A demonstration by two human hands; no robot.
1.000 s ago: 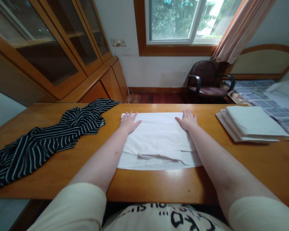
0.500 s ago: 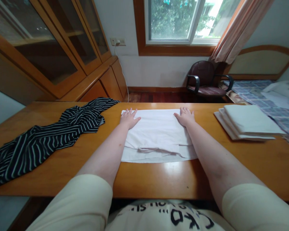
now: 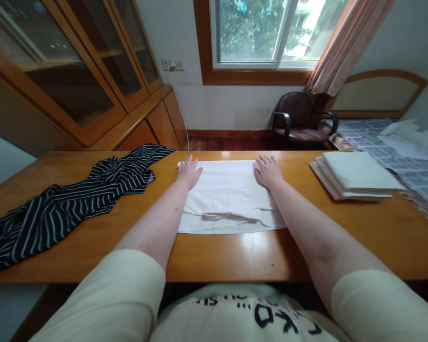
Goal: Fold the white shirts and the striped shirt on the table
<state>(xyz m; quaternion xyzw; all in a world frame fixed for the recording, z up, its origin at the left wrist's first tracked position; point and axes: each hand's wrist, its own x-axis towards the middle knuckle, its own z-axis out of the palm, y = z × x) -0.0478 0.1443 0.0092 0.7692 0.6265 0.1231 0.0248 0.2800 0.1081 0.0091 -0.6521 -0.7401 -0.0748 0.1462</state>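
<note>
A white folded garment (image 3: 228,190) lies flat on the wooden table in front of me, with a loose crumpled fold across its near part. On its far left corner rests my left hand (image 3: 189,172), fingers stretched out. My right hand (image 3: 269,170) lies on the far right corner, palm down with fingers extended. Neither hand grips the cloth; both press on it from above. The cloth under the palms is hidden.
A black and white striped garment (image 3: 92,190) is spread over the left of the table (image 3: 214,261). At the right sits a stack of folded white cloths (image 3: 358,173). Beyond the table are a wooden cabinet (image 3: 135,109), an armchair (image 3: 299,116) and a bed (image 3: 371,137).
My hands stay on the far corners of the white garment, fingers still spread, with the right one shifted slightly. The whole view has moved a little; the cloth looks otherwise the same.
</note>
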